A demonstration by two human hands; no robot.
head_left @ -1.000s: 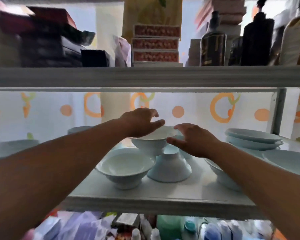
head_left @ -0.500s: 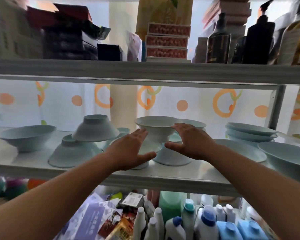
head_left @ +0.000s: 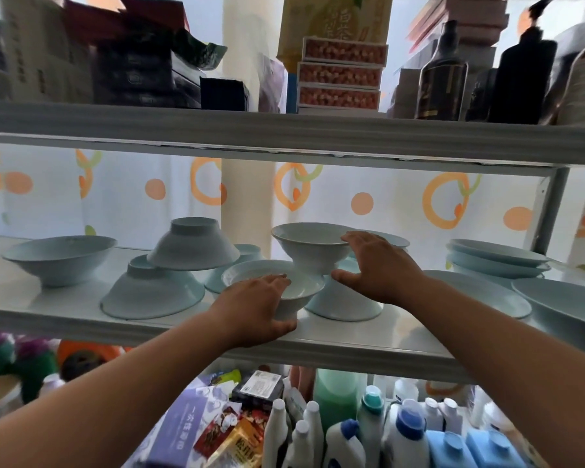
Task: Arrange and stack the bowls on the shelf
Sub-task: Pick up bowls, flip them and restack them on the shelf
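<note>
- While the left hand [head_left: 257, 309] curls its fingers over the rim of the front bowl [head_left: 304, 288] with the thumb under its foot, that bowl sits right at the front edge [head_left: 368, 347] of the shelf, just below the frame's centre. A slip there would likely drop it onto the bottles [head_left: 352, 430] at the bottom.
- The right hand [head_left: 380, 268], centre right, lays its fingers on the rim of the perched bowl [head_left: 304, 248], thumb reaching toward its foot. Whether it truly clamps, I cannot tell.
- That perched bowl stands upright on an upturned bowl [head_left: 348, 302], which is a narrow seat. A nudge from either hand could probably tip it.
- Left of centre, a tilted bowl [head_left: 193, 244] leans upside down on a base bowl [head_left: 149, 293]. A forearm passing close might topple the pair.
- Farther left stands an upright bowl [head_left: 58, 258]. At right, a stack of plates [head_left: 497, 260] and a wide plate [head_left: 480, 292] crowd the room for a new pile.
- The upper shelf board [head_left: 284, 136] limits how high anything can be lifted.
</note>
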